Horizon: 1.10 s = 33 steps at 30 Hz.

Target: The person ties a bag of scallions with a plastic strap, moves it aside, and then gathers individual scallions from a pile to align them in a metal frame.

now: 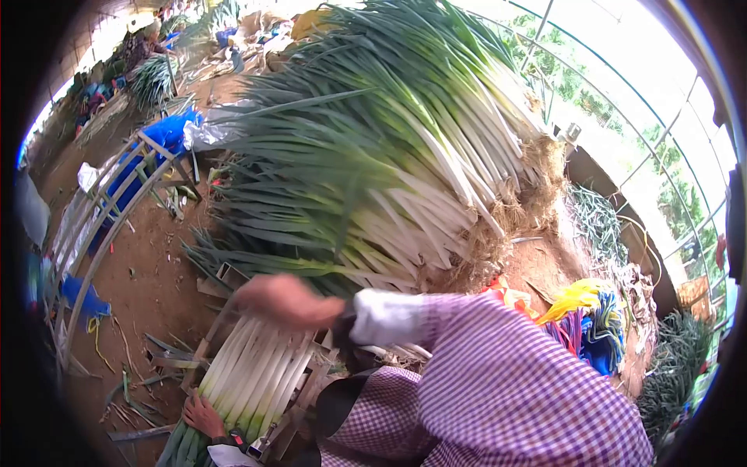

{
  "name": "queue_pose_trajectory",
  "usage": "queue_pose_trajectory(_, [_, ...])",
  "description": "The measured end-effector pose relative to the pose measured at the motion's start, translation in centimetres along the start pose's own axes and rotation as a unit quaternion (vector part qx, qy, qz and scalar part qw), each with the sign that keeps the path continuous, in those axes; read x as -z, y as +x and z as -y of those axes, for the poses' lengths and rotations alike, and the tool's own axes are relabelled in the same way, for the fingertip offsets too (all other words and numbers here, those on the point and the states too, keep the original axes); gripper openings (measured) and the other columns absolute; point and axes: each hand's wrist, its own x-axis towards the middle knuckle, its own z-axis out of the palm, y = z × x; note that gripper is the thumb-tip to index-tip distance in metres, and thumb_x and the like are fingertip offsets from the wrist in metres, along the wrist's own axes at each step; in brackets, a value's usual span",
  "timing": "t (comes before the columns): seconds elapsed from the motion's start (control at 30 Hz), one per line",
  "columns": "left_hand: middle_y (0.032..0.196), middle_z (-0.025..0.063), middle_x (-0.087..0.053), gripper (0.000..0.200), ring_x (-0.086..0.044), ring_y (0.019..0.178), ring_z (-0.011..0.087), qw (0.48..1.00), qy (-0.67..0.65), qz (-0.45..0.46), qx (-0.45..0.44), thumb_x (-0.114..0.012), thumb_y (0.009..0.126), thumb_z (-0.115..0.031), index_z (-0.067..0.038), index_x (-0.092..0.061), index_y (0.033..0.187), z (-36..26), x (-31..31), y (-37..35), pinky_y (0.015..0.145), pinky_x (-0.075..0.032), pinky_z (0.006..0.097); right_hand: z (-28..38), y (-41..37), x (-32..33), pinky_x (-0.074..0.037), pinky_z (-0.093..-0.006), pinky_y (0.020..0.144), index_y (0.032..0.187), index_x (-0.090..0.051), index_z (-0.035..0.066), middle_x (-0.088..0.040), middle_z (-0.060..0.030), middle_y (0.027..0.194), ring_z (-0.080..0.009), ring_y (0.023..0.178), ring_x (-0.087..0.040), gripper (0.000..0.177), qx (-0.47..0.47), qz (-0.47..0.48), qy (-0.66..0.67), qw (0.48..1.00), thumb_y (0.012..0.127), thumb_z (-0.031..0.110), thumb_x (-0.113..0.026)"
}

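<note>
A bundle of leeks [253,362] lies side by side in a metal frame [204,350] low in the view, white stalks up and green leaves down. On the near-left side of these stalks my left hand [204,416] rests with its fingers spread, a dark band at its wrist. My right hand [288,302] is over the top end of the bundle, smeared by motion, so its fingers and anything in them cannot be made out. Its arm wears a purple checked sleeve with a white cuff.
A large heap of leeks [373,179] fills the middle, roots to the right. Coloured ties [587,319] lie at the right. A bent metal rack [117,210] with blue plastic stands left on the soil floor. Another person [148,47] is far back left.
</note>
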Motion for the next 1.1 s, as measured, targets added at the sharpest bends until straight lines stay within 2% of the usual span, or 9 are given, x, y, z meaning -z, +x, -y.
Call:
queue_pose_trajectory(0.07, [0.130,0.0069,-0.056,0.035,-0.050,0.124,0.0252,1.000,-0.004,0.009,0.015,-0.052,0.101,-0.032,-0.023,-0.061,0.134,-0.3,0.3,0.0,0.111,-0.030,0.0468,-2.2,-1.0,9.1,-0.055,-0.0352,0.081,0.114,-0.069,0.005,-0.071,-0.0101,0.103,-0.0245,0.088,-0.068,0.026,-0.038,-0.051,0.036,0.997,0.091,0.013,-0.061])
queue_pose_trajectory(0.1, [0.130,0.0071,-0.056,0.035,-0.050,0.124,0.0251,1.000,-0.009,0.007,0.008,-0.052,0.101,-0.033,-0.023,-0.062,0.133,-0.1,0.1,0.1,0.111,-0.030,0.0470,-3.7,-2.1,13.4,-0.053,-0.0351,0.085,0.113,-0.068,0.000,-0.069,-0.0090,0.105,-0.0224,0.093,-0.066,0.027,-0.163,-0.128,0.458,0.865,0.094,0.015,-0.057])
queue_pose_trajectory(0.2, [0.129,0.0074,-0.056,0.035,-0.050,0.124,0.0252,1.000,-0.011,0.012,0.011,-0.052,0.101,-0.034,-0.022,-0.061,0.133,-1.0,1.7,0.0,0.111,-0.030,0.0475,-9.6,-3.5,26.0,-0.053,-0.0408,0.081,0.111,-0.065,0.003,-0.065,-0.0128,0.101,-0.0237,0.095,-0.064,0.022,-0.087,-0.233,-0.121,0.961,0.092,0.014,-0.063])
queue_pose_trajectory(0.23, [0.129,0.0075,-0.056,0.035,-0.050,0.124,0.0254,1.000,-0.010,0.014,0.013,-0.052,0.101,-0.034,-0.022,-0.062,0.133,-1.1,1.9,-0.1,0.111,-0.030,0.0478,-7.9,-3.8,29.9,-0.053,-0.0425,0.079,0.110,-0.064,0.006,-0.063,-0.0143,0.099,-0.0251,0.097,-0.063,0.020,-0.159,-0.198,-0.461,0.850,0.091,0.014,-0.065])
queue_pose_trajectory(0.33, [0.128,0.0077,-0.057,0.035,-0.050,0.124,0.0260,1.000,-0.006,0.016,0.017,-0.052,0.101,-0.033,-0.022,-0.062,0.133,-1.1,2.1,0.0,0.111,-0.030,0.0484,-12.4,-5.9,35.9,-0.052,-0.0495,0.083,0.115,-0.061,0.007,-0.060,-0.0160,0.113,-0.0377,0.104,-0.063,0.043,-0.231,-0.199,-0.584,0.752,0.077,0.016,-0.078])
queue_pose_trajectory(0.53, [0.128,0.0077,-0.057,0.036,-0.050,0.124,0.0267,1.000,-0.027,0.001,0.009,-0.053,0.100,-0.034,-0.021,-0.061,0.132,-0.5,0.9,-0.1,0.111,-0.030,0.0488,-13.3,-5.4,37.9,-0.051,-0.0509,0.078,0.097,-0.058,0.001,-0.064,-0.0229,0.101,-0.0431,0.096,-0.064,0.027,-0.260,-0.179,-0.536,0.783,0.074,0.012,-0.066])
queue_pose_trajectory(0.73, [0.128,0.0067,-0.057,0.036,-0.049,0.124,0.0264,1.000,-0.016,-0.008,0.008,-0.053,0.100,-0.035,-0.021,-0.061,0.132,-0.2,0.0,0.0,0.111,-0.030,0.0491,-7.9,-8.6,33.4,-0.044,-0.0401,0.055,0.076,-0.059,0.003,-0.059,-0.0068,0.070,-0.0216,0.062,-0.057,0.028,-0.293,-0.082,-0.233,0.924,0.072,0.025,-0.076])
queue_pose_trajectory(0.9, [0.128,0.0088,-0.056,0.036,-0.048,0.125,0.0280,0.999,-0.039,-0.005,0.002,-0.053,0.100,-0.035,-0.021,-0.062,0.132,-0.2,0.3,0.1,0.111,-0.029,0.0497,-1.9,-13.6,23.4,-0.048,-0.0340,0.057,0.125,-0.051,0.001,-0.059,-0.0067,0.080,-0.0159,0.064,-0.056,0.056,-0.399,-0.154,0.120,0.896,0.078,0.015,-0.076])
queue_pose_trajectory(1.1, [0.129,0.0095,-0.056,0.038,-0.046,0.126,0.0302,0.999,-0.050,0.004,0.007,-0.051,0.100,-0.036,-0.019,-0.062,0.133,-0.8,1.3,-0.1,0.116,-0.026,0.0516,-1.7,-9.3,22.4,-0.041,-0.0268,0.041,0.139,-0.047,0.003,-0.054,-0.0025,0.075,-0.0099,0.054,-0.051,0.053,-0.375,-0.251,0.142,0.881,0.091,0.012,-0.069])
